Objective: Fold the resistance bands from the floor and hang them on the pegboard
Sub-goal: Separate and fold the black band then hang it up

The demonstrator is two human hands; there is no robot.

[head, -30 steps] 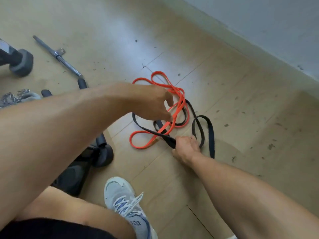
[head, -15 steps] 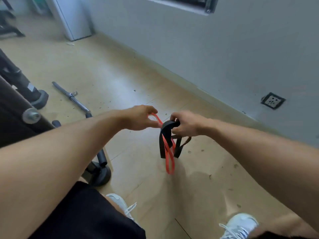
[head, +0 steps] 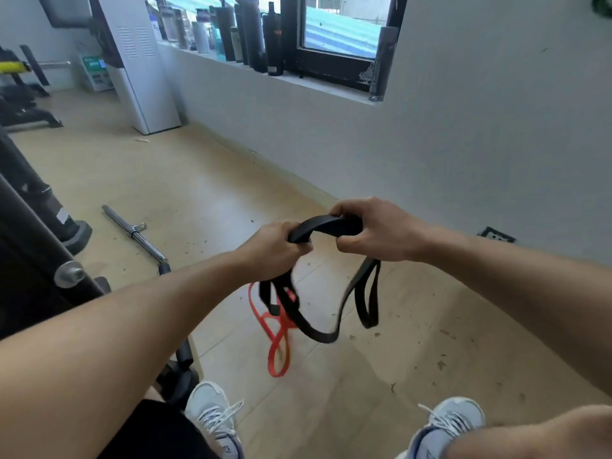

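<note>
The left hand point(head: 276, 248) and right hand point(head: 371, 231) were side by side above the floor point(head: 198, 200), a band point(head: 319, 225) arched between them, its loops hanging below. A second band point(head: 276, 346) lay on the floor beneath, ahead of the two shoes point(head: 212, 415). A bar point(head: 135, 231) lay to the left. Bottles point(head: 245, 31) stood on the window sill point(head: 318, 82) behind, a cabinet point(head: 142, 64) left of them.

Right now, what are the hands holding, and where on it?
Both the left hand and right hand grip the black band at its top fold; loops dangle.
</note>
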